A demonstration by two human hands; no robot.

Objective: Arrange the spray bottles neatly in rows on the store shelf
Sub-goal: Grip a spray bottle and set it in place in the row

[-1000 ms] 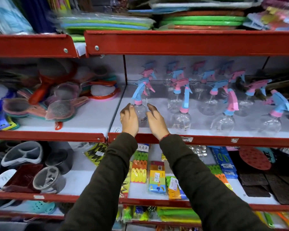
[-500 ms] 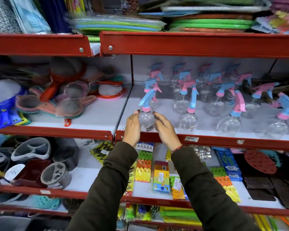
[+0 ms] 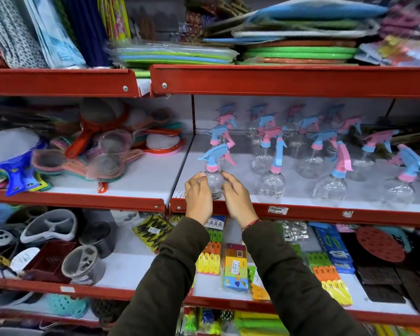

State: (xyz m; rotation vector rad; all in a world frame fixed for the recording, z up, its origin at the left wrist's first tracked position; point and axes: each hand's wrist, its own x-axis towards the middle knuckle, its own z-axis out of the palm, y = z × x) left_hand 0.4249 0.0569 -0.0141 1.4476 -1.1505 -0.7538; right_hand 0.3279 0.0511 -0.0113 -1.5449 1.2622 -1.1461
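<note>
A clear spray bottle point(image 3: 214, 182) with a blue trigger and pink collar stands upright at the front left corner of the white shelf with a red lip point(image 3: 308, 212). My left hand point(image 3: 197, 199) and my right hand point(image 3: 238, 198) flank its body with curved, spread fingers. The fingertips sit at its sides, and neither hand closes around it. More clear bottles with pink and blue heads stand in loose rows to the right and behind, among them one bottle point(image 3: 271, 183), a second bottle point(image 3: 330, 193) and a third bottle point(image 3: 398, 193) in the front row.
Plastic strainers point(image 3: 104, 164) lie piled on the neighbouring shelf to the left. Stacked mats point(image 3: 298, 53) fill the shelf above. Packs of clothes pegs point(image 3: 235, 267) and cutlery holders point(image 3: 83, 264) sit on the shelf below. A price label point(image 3: 278, 209) is stuck on the red lip.
My hands were cupped tightly around the front left bottle a second ago. Their fingers have since loosened and spread, and the bottle stays standing at the shelf's front corner.
</note>
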